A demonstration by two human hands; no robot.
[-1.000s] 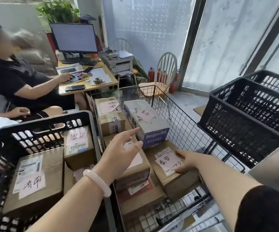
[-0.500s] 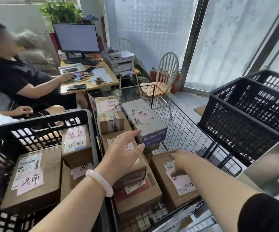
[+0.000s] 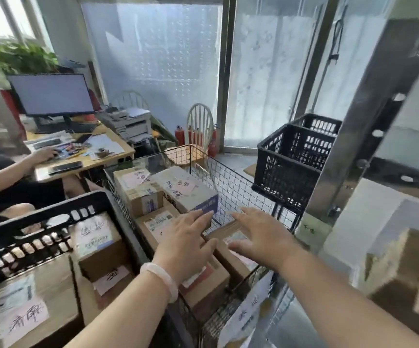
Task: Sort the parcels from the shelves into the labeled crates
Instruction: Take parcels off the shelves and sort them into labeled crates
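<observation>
From your head camera, much is hidden by your own arms: your left hand [image 3: 187, 243], with a pale bracelet [image 3: 160, 280] on the wrist, covers most of the labelled parcel [image 3: 157, 223] below it, and your right hand [image 3: 261, 237] covers the near part of the brown parcel [image 3: 224, 231] and most of its label. Both hands are palm down with fingers straight and slightly spread, holding nothing; you cannot tell from here whether they touch the cardboard or hover just above it. They sit side by side inside the wire basket [image 3: 243, 194], and your left fingertips reach the near end of the white and blue box [image 3: 183, 189]. The handwriting on the slips is smeared by motion and hard to read. A paper sign [image 3: 247, 317] on the basket's near wall is blurred too. To your left, a black crate [image 3: 40, 218] holds more parcels, one [image 3: 95, 237] standing higher than the rest. To your right stand two black crates [image 3: 286, 177] beside a metal shelf upright [image 3: 369, 126]; what lies on the shelf below is a blur. A seated person's arm [image 3: 7, 169] reaches onto the tabletop [image 3: 95, 165], the body cut off by the frame edge.
</observation>
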